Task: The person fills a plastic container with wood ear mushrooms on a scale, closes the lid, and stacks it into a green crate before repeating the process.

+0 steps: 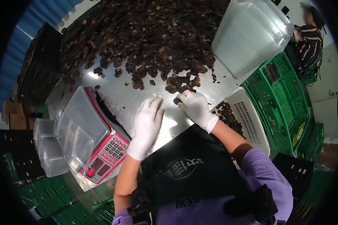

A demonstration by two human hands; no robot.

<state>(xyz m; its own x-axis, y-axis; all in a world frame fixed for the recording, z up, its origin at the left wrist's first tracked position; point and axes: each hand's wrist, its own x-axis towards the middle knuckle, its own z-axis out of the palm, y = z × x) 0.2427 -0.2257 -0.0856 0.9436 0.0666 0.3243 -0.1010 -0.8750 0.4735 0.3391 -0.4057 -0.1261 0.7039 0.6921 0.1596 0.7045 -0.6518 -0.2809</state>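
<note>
Both of my hands wear white gloves over a metal table (pixel 112 90). My left hand (pixel 148 122) rests on the bare metal with its fingers together, and nothing shows in it. To its right, my right hand (pixel 195 108) has its fingers closed on a small dark brown piece (pixel 177 101). Just beyond its fingertips lies a small cluster of brown, glossy pieces (pixel 182 83). A large heap of the same dark pieces (pixel 150 30) covers the far part of the table.
A red scale (pixel 112 150) with clear plastic containers (pixel 79 135) stands at left. Stacked clear tubs (pixel 248 37) stand at the table's right. Beside it are a white basket (pixel 251 120) and green crates (pixel 278 97). A person in striped clothing (pixel 311 45) is at the upper right.
</note>
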